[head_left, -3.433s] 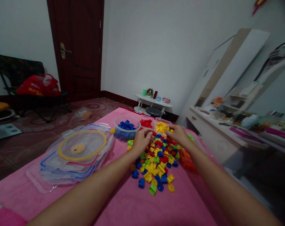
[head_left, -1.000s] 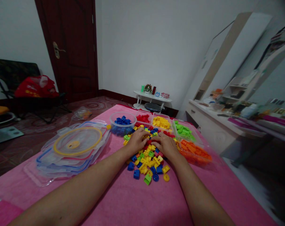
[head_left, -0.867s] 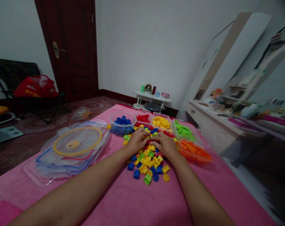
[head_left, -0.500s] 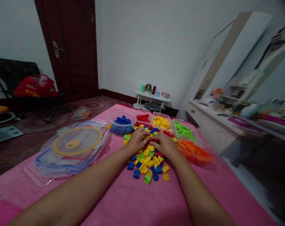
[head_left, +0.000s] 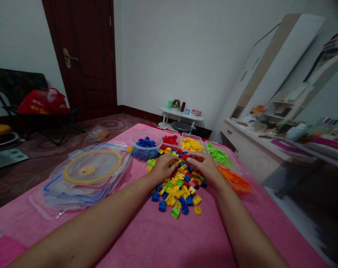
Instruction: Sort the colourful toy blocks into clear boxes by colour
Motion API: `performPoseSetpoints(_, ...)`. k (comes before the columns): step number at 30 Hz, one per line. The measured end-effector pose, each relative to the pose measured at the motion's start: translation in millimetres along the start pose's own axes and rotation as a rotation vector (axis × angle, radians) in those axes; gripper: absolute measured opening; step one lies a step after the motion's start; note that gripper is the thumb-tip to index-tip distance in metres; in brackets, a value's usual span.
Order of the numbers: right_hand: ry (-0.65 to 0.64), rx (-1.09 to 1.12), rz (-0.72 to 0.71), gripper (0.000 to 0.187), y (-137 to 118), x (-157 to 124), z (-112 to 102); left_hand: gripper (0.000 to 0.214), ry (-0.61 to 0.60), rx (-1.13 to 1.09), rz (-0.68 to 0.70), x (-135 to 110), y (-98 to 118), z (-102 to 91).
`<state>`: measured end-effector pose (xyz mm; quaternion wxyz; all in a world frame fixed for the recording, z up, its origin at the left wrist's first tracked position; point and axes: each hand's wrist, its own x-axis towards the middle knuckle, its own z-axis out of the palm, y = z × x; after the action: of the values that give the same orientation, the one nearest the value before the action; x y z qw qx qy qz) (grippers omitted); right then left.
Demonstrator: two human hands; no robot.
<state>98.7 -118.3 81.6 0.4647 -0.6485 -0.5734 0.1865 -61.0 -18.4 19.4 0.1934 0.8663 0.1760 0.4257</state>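
Note:
A heap of small toy bricks (head_left: 180, 188) in blue, yellow, red and green lies on the pink cloth (head_left: 163, 242). My left hand (head_left: 163, 166) rests on the heap's far left side, its fingers curled down into the bricks. My right hand (head_left: 204, 164) is at the heap's far right, just before the green tub (head_left: 218, 154), with its fingers bent together over some red bricks. Behind the heap stand a round bowl of blue bricks (head_left: 146, 145), a tub of red bricks (head_left: 170, 140) and a tub of yellow bricks (head_left: 191, 144). A tub of orange bricks (head_left: 236, 181) is at the right.
A stack of clear plastic lids (head_left: 86, 175) with coloured rims lies on the cloth at the left. A white desk (head_left: 249, 149) with clutter stands to the right. Beyond are a small white side table (head_left: 181, 118), a dark door (head_left: 85, 56) and a folding chair (head_left: 32, 100).
My right hand has moved right and away from me, off the middle of the heap towards the green tub. My left hand has stayed in place. The view shifted slightly.

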Motion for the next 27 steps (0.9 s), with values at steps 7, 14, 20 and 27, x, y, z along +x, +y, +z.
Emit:
performPoseSetpoints(7,0.037,0.304,0.129,0.045,-6.2,-3.4,9.1,0.016,-0.014,0.005,-0.018,0.3,1.7,-0.3)
performPoseSetpoints(14,0.097,0.235,0.134,0.041,1.5,-2.4,19.1,0.017,-0.030,-0.006,-0.021,0.6,0.8,1.3)
performPoseSetpoints(20,0.114,0.242,0.197,0.040,3.8,-1.2,25.3,0.018,-0.006,-0.027,-0.035,0.7,0.5,1.9)
performPoseSetpoints(27,0.058,0.112,0.095,0.034,-2.0,54.1,33.4,0.018,-0.002,-0.052,-0.051,1.4,-1.8,3.5)
